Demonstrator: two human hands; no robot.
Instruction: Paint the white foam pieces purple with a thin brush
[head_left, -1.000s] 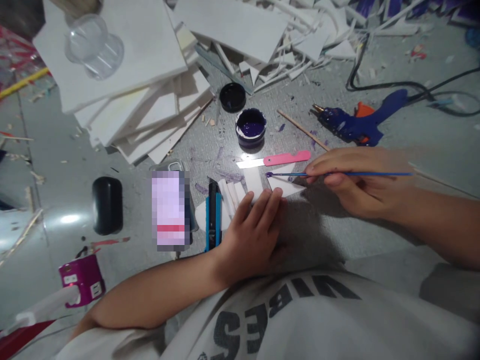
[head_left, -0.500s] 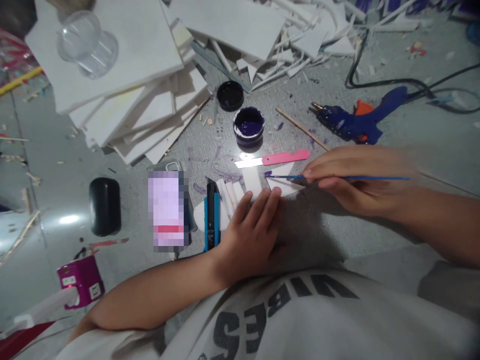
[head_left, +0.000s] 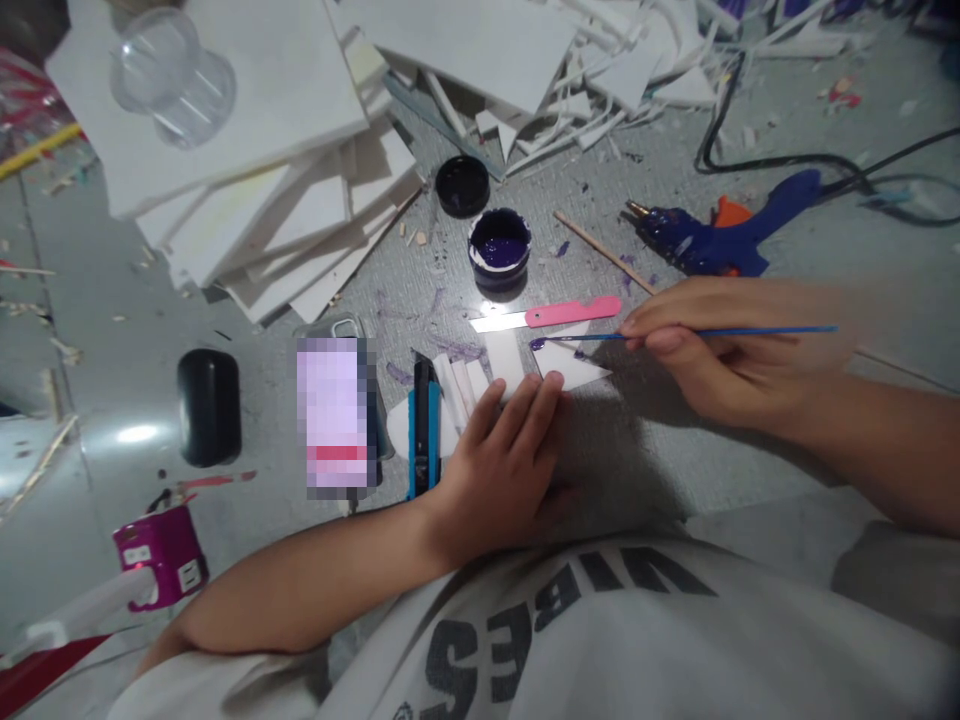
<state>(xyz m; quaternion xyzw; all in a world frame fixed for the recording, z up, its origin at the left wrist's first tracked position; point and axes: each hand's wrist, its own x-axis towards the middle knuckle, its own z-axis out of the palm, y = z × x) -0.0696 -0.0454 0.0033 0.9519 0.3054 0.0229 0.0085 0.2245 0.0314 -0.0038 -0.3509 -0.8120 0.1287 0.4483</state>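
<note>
My right hand (head_left: 720, 350) pinches a thin blue paintbrush (head_left: 697, 333). Its purple-wetted tip is at the left end of a white triangular piece (head_left: 574, 370), which carries a small purple dab. Flat and with fingers stretched out, my left hand (head_left: 502, 460) rests on a white strip (head_left: 504, 358) and by the triangle's lower left corner. Just above lies a pink-handled craft knife (head_left: 574, 311). An open jar of purple paint (head_left: 499, 250) stands beyond it, with its black lid (head_left: 462, 186) behind. A blue box cutter (head_left: 424, 430) lies left of my left hand.
A blue glue gun (head_left: 720, 235) with a black cord is at the right, near a wooden stick (head_left: 600, 250). White boards (head_left: 247, 120) and offcuts (head_left: 622, 75) are piled at the back. On the left are a phone (head_left: 336, 410), a black mouse-shaped object (head_left: 208, 407) and a purple cube (head_left: 161, 555).
My right hand has shifted slightly up and right with the paintbrush, now angled differently. A purple dab shows on the triangle's middle. My left hand has stayed in place.
</note>
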